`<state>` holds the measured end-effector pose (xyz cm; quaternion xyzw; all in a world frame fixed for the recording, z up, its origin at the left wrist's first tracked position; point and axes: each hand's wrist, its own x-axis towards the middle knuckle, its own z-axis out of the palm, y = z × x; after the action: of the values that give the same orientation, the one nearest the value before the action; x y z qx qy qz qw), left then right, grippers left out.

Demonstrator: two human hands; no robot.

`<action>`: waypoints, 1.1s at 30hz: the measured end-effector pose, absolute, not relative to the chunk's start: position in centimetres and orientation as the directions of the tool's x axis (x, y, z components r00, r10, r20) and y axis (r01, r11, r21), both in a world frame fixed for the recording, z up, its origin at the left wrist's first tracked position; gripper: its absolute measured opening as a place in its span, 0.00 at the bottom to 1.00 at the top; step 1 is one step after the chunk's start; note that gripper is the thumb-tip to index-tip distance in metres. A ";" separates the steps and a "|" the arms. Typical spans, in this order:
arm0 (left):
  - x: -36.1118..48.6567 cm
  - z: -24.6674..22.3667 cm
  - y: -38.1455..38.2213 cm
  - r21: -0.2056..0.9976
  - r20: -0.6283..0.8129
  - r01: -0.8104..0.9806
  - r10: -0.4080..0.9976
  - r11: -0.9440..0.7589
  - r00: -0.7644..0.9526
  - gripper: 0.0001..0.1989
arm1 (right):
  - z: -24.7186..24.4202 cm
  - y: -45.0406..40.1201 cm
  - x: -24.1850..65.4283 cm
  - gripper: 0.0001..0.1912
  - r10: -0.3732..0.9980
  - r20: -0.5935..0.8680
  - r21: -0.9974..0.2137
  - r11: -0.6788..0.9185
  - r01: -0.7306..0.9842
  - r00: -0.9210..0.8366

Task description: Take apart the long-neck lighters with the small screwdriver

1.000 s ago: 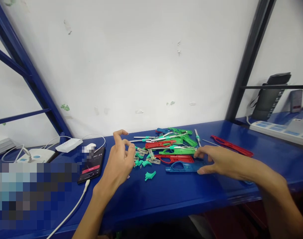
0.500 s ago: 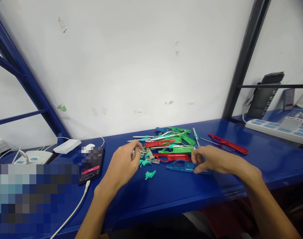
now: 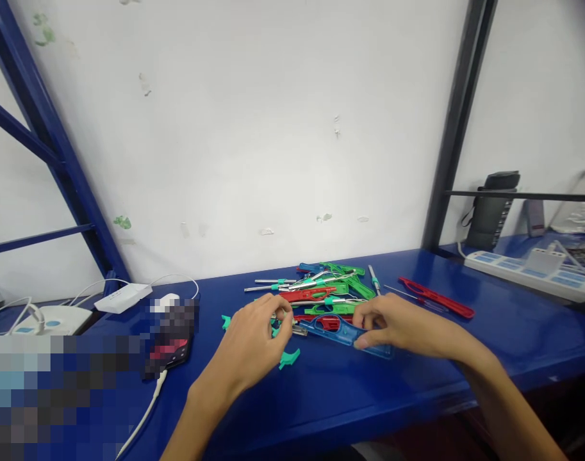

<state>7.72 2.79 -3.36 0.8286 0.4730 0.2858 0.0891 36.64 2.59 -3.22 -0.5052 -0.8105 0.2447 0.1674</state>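
Note:
My right hand grips a translucent blue lighter casing half by its right end, thumb in front. The casing's left end, with a trigger opening, tilts toward my other hand. Thumb and index finger of my left hand are pinched together over small parts; what is between them is hidden. Beside those fingertips lies a clear lighter tank, partly covered. Small green triggers lie in front and to the left of my left hand. Behind both hands is a pile with a red casing half and a green casing half.
Metal lighter tubes with green collars lie in the pile. Another red casing half rests at the right, near thin wires. A phone with a white cable is at left. Power strips stand at both sides; a wall rises behind.
The blue casing half has shifted left, lifted and angled toward my left hand, with my right hand on it. My left hand has moved slightly right over the small parts. The view has tilted up.

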 end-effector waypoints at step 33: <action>7.3 -2.2 3.8 0.975 0.137 -0.183 0.990 -0.129 0.030 0.13 | -2.5 1.0 31.3 0.22 0.832 0.237 -0.696 0.506 0.509 -0.501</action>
<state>7.28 3.79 -2.16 0.4953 0.4075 0.5650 0.5191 31.32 1.03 -2.49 -0.4094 -0.8192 0.2822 0.2860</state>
